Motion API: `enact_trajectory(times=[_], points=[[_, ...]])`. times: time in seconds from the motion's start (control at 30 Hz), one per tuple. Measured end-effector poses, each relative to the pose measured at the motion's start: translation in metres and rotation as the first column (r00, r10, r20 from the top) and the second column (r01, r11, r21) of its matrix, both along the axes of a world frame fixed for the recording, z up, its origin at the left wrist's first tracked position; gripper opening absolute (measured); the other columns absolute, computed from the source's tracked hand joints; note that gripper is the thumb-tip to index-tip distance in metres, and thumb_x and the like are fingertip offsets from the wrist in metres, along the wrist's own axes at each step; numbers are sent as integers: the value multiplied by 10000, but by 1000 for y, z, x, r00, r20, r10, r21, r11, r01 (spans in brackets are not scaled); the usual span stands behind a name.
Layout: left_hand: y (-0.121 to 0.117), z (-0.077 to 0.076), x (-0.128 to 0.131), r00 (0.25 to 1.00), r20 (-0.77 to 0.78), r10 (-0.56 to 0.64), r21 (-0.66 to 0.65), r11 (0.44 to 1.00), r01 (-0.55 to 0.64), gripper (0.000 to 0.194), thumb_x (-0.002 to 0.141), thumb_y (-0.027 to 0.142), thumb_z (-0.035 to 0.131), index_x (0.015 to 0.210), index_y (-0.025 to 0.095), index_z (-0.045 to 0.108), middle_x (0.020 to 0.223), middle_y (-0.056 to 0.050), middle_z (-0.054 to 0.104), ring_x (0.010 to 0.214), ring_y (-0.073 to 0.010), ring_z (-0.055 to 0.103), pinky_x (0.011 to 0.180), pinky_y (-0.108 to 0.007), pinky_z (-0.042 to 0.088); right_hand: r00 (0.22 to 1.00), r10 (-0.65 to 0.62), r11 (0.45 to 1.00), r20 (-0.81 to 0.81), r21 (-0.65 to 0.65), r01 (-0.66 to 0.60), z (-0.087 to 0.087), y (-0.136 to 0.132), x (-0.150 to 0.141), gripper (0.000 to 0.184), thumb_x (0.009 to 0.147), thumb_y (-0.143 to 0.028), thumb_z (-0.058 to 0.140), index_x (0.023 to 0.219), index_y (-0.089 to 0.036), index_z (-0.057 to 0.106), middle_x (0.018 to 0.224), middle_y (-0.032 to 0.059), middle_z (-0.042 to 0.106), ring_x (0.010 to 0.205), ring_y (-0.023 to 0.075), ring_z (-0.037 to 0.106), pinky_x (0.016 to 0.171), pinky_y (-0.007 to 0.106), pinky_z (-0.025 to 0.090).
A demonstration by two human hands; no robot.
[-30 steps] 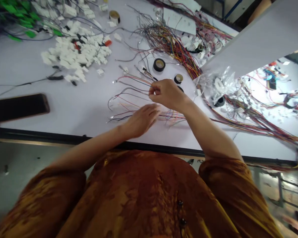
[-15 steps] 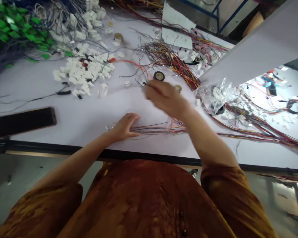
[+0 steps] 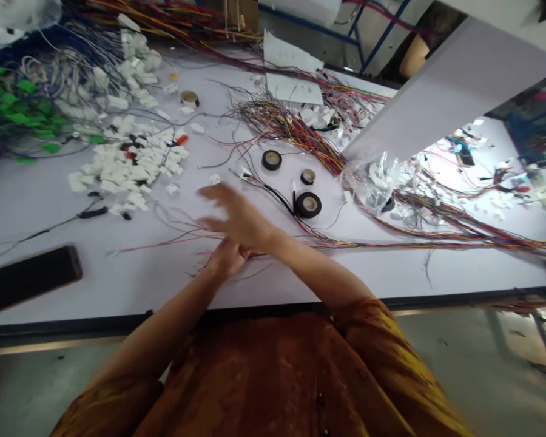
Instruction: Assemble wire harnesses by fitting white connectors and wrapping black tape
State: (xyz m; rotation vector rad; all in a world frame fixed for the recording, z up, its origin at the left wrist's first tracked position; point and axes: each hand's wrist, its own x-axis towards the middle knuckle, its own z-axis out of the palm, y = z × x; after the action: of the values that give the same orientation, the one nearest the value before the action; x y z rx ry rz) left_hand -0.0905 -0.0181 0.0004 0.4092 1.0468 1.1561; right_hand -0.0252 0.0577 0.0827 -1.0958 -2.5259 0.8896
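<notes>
My left hand [image 3: 227, 260] is curled around a bundle of thin coloured wires [image 3: 364, 244], low over the table near its front edge. Just above it is my right hand [image 3: 241, 221], smeared by motion, its fingers spread and pointing left; nothing shows in them. Loose wire ends fan out to the left of both hands, among them a long red wire [image 3: 159, 244]. A black-sleeved wire branch [image 3: 273, 192] with a small white connector at its tip lies to the right of my right hand.
Rolls of black tape [image 3: 309, 205] lie right of the hands. White connectors [image 3: 131, 161] are heaped at the left, with green ones [image 3: 25, 112] behind. A phone [image 3: 31, 276] rests by the front edge. A plastic bag [image 3: 370, 182] sits against a white upright panel [image 3: 418, 91].
My right hand has come down and left, beside my left hand. My left hand has closed on the wires. The red wire now stretches out leftward, and the view has shifted.
</notes>
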Motion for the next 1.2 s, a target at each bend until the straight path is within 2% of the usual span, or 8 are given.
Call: enact_trajectory(times=[0.1, 0.2, 0.37, 0.57, 0.73, 0.9, 1.03, 1.2], points=[[13, 8, -8, 989, 132, 66, -32, 998, -62, 347, 982, 423, 524, 778, 182, 670, 469, 45, 434, 671, -155, 687, 841, -341, 592, 895, -373, 926, 245, 151, 345, -18, 46, 54, 326, 920, -236, 557, 1227, -145, 622, 1290, 165, 623, 1232, 318, 529, 1030, 447, 447], [28, 18, -10, 965, 231, 126, -100, 989, -106, 315, 997, 328, 515, 799, 143, 675, 460, 72, 374, 491, -105, 563, 720, -310, 602, 831, -415, 909, 371, 133, 395, -49, 68, 80, 216, 900, -156, 516, 1060, -83, 642, 1294, 260, 582, 1165, 356, 556, 923, 453, 468], [53, 23, -7, 969, 144, 201, -214, 962, -167, 239, 985, 183, 477, 920, 88, 686, 776, -47, 693, 474, -62, 534, 519, -228, 527, 836, -549, 830, -12, -132, 543, -79, 62, 91, 95, 911, -186, 427, 927, -201, 519, 917, 80, 689, 776, 193, 619, 788, 335, 480], [92, 17, -10, 967, 216, 135, -66, 990, -123, 139, 896, 223, 655, 1017, 155, 642, 1036, -68, 746, 474, -42, 495, 440, -193, 456, 777, -495, 844, -390, -429, 322, -88, 47, 98, 132, 889, -278, 488, 771, -230, 458, 621, -61, 565, 522, 98, 522, 609, 245, 453], [115, 25, -26, 937, 237, 255, 5, 965, -264, 123, 943, 219, 608, 851, 138, 626, 655, 48, 578, 374, 5, 322, 358, -127, 282, 653, -597, 759, -466, -591, 273, -96, 41, 97, 150, 889, -355, 527, 829, -223, 488, 751, -23, 663, 675, 123, 662, 708, 278, 546], [102, 36, -55, 922, 125, 366, 50, 926, -375, 178, 957, 256, 614, 816, 146, 619, 595, 76, 464, 354, 7, 296, 339, -123, 249, 532, -693, 721, -487, -453, 524, -103, 47, 97, 239, 906, -411, 511, 953, -191, 595, 1007, 79, 724, 951, 181, 696, 909, 360, 526], [86, 37, -82, 889, 117, 443, 77, 888, -453, 228, 988, 254, 558, 798, 145, 620, 611, 64, 501, 342, 7, 293, 326, -121, 247, 599, -696, 714, -397, -291, 637, -103, 50, 95, 272, 885, -390, 490, 979, -174, 625, 998, 105, 742, 949, 208, 683, 911, 385, 500], [73, 39, -102, 884, 110, 454, 76, 883, -463, 260, 1003, 241, 528, 806, 137, 662, 653, 22, 609, 354, 3, 311, 354, -125, 328, 654, -663, 739, -364, -180, 649, -104, 50, 93, 282, 853, -400, 528, 949, -163, 646, 899, 96, 722, 852, 219, 659, 858, 394, 503]])
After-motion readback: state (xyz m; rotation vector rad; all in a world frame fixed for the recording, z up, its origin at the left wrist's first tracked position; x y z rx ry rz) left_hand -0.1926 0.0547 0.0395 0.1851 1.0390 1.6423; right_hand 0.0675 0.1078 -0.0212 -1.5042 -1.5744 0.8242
